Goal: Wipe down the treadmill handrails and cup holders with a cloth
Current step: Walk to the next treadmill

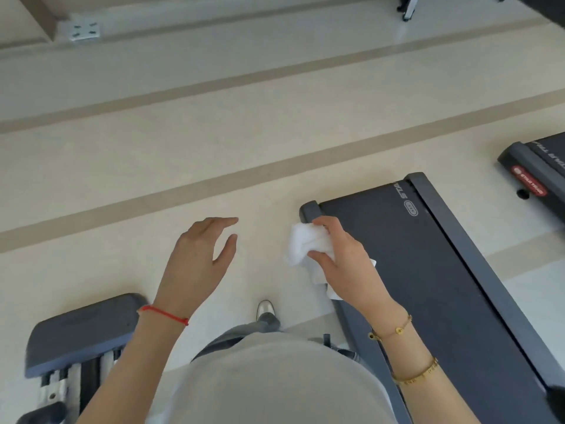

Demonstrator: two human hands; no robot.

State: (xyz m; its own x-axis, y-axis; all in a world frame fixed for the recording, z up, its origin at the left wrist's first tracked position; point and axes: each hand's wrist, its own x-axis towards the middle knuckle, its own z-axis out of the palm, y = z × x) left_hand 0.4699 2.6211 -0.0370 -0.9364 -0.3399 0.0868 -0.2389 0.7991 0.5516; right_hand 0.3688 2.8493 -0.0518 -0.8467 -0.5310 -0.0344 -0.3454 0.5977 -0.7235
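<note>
Head view | right hand (348, 264) grip bunches white cloth (308, 246) | left hand (198, 255) loose, holding nothing

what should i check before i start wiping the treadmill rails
1. Cloth in hand: ok, right hand grips it, bunched.
2. Left hand free: ok, open, holding nothing.
3. Treadmill beside you: ok, its belt end lies to your right.
4. Handrails in view: not ok, none show.
5. Cup holders in view: not ok, none show.
6. Cloth damp or clean: cannot tell.
</note>
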